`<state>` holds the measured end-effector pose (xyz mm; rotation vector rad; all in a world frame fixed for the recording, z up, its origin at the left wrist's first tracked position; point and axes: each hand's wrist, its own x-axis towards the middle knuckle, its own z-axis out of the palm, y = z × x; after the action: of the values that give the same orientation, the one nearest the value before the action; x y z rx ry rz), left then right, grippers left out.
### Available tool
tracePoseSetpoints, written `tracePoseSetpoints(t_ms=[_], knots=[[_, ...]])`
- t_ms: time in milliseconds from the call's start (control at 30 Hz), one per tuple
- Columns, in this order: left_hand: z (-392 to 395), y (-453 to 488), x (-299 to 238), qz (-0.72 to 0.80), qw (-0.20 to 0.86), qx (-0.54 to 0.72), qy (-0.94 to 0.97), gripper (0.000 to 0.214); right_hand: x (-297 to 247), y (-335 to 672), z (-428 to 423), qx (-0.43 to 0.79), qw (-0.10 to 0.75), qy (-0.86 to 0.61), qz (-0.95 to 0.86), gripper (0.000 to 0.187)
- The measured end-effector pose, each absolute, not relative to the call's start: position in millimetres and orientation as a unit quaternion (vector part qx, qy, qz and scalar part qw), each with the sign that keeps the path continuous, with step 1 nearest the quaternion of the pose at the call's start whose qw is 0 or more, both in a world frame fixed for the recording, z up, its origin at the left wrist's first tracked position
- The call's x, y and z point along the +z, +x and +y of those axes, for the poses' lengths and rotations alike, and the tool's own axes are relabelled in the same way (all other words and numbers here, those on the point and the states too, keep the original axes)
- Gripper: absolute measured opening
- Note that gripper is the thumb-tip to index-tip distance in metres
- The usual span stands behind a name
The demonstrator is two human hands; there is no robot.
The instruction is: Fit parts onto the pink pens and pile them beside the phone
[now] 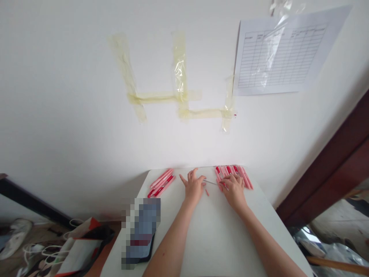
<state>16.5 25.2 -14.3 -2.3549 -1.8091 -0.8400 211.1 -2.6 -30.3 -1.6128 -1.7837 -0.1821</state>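
Note:
My left hand (193, 187) is over the far middle of the white table, its outer fingers spread. Its thumb and index finger meet the end of a thin grey pen refill (211, 182). The refill stretches right towards a pink pen barrel (220, 186), which my right hand (233, 189) grips with curled fingers. Part of that barrel is hidden under the fingers. A small pink pen part (206, 192) lies on the table between the hands. Just behind my right hand is a row of pink and red pens (247, 178).
Several pink and red pens (162, 182) lie in a pile at the table's far left. A phone (142, 234), mostly pixelated, rests on the left side of the white table (219, 238). The wall stands right behind, with tape and a printed sheet (281, 54).

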Motion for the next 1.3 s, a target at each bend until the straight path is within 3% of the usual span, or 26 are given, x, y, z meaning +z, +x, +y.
tracePoseSetpoints(t_ms=[100, 400, 1300], knots=[[26, 16, -15, -0.591, 0.036, -0.268, -0.760, 0.029, -30, 211, -2, -0.066, 0.358, -0.627, -0.689, 0.016], [24, 17, -10, -0.615, 0.014, -0.238, -0.752, 0.014, -25, 211, -4, -0.044, 0.360, -0.640, -0.677, 0.019], [23, 17, -7, -0.611, 0.037, -0.291, -0.736, 0.014, -34, 214, 1, -0.040, 0.365, -0.631, -0.683, 0.019]])
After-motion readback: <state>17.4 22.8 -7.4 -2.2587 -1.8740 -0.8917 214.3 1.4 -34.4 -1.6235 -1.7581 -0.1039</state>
